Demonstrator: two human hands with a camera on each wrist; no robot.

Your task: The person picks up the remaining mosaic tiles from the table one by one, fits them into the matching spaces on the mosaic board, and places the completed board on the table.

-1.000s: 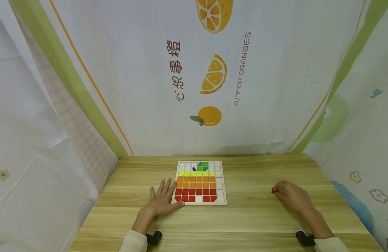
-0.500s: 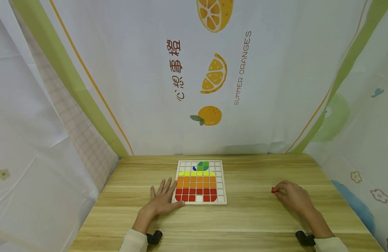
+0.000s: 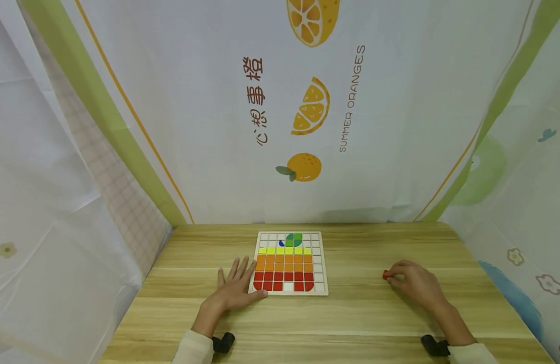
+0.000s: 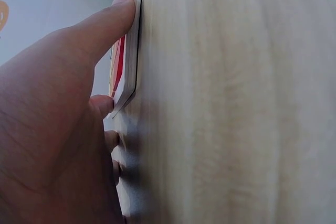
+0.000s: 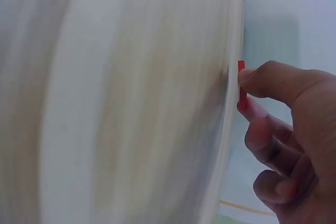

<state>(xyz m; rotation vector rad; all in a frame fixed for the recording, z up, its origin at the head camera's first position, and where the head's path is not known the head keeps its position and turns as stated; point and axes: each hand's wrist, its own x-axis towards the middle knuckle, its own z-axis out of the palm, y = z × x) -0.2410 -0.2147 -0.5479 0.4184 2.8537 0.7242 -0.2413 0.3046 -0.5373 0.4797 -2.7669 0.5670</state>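
Note:
A square wooden mosaic board (image 3: 324, 275) lies on the table, its grid filled with red, orange, yellow, green and blue tiles plus several bare white cells. One white cell (image 3: 288, 286) sits among the red tiles of the bottom row. My left hand (image 3: 234, 290) is spread flat at the board's left side, thumb on its front edge. In the left wrist view the thumb (image 4: 118, 17) touches the board's rim. Off to the right, my right hand (image 3: 416, 284) pinches a small red tile (image 5: 242, 85) between thumb and finger, just above the table.
The wooden table (image 3: 353, 323) runs back to a white curtain (image 3: 216, 151) printed with oranges. More curtain hangs at both sides. A black wrist camera mount (image 3: 223, 343) is by the left wrist, another mount (image 3: 434, 346) by the right.
My right hand has shifted slightly left toward the board with the red tile. The left hand stays at the board's edge. The head view has turned very slightly.

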